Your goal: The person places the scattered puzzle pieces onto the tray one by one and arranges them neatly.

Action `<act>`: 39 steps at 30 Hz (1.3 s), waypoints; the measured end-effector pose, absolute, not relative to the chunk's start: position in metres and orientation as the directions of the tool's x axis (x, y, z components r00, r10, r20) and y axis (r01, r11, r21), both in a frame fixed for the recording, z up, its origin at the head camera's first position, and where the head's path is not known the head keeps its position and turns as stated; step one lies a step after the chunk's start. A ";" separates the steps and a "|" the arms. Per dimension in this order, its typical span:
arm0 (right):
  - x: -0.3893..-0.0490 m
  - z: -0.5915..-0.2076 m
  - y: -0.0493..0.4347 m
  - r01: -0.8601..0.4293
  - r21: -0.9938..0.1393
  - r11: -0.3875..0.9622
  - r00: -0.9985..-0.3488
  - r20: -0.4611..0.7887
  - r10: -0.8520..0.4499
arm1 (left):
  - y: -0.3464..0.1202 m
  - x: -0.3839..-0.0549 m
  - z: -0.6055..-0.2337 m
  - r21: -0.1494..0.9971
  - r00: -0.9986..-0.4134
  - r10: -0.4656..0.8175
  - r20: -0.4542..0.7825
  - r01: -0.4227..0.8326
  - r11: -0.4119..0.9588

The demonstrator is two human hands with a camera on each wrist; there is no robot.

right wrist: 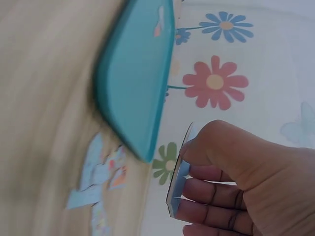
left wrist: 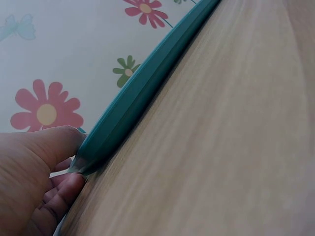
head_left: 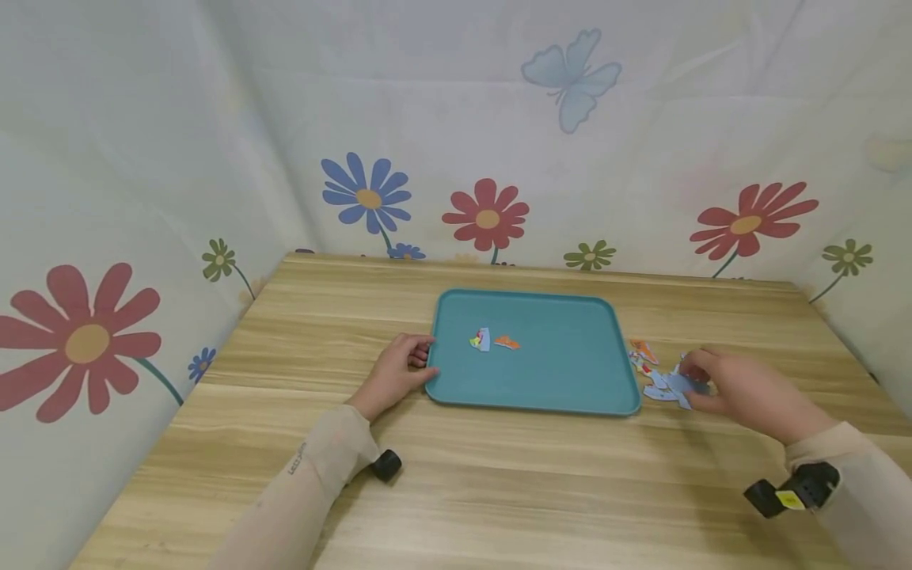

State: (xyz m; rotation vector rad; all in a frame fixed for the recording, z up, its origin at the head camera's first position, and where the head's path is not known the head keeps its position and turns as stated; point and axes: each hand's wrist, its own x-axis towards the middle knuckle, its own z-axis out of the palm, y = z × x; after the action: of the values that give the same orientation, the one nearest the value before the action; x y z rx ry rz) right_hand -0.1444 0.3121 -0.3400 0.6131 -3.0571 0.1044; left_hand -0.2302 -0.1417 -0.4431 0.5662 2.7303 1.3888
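My left hand (head_left: pixel 399 369) grips the left edge of a teal tray (head_left: pixel 541 396). In the left wrist view its thumb rests on the tray's rim (left wrist: pixel 133 98), with the curled fingers below. A puzzle piece (head_left: pixel 484 340) in light blue, yellow and red and an orange piece (head_left: pixel 507 342) lie apart on the tray's left half. Just past the right side, my right hand (head_left: pixel 748 388) pinches a light blue puzzle piece (right wrist: pixel 178 184) between thumb and fingers. It is above several loose puzzle pieces (head_left: pixel 659 381) on the table, some overlapping.
The wooden table (head_left: pixel 499 483) runs back to a white cloth (head_left: pixel 442 95) printed with flowers and a butterfly. An orange piece (head_left: pixel 644 351) lies against the tray's right side among the loose pieces. Each wrist carries a small black camera (head_left: pixel 387 465).
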 end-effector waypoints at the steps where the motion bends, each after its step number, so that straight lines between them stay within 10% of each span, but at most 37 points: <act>1: -0.147 -0.337 0.309 -0.393 -0.058 0.918 -0.919 0.043 -0.391 | -0.142 -0.230 -0.443 0.786 -0.934 0.329 0.137 0.305 0.538; 39: -0.230 -0.334 0.223 -0.423 -0.178 0.888 -0.904 0.017 -0.427 | -0.141 -0.231 -0.443 0.790 -0.934 0.324 0.150 0.310 0.529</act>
State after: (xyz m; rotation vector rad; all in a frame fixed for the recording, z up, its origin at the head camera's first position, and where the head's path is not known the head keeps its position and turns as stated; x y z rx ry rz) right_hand -0.2299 0.2228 -0.3336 0.6925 -3.0741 0.2816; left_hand -0.2306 -0.1410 -0.4433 0.5667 2.7340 1.4077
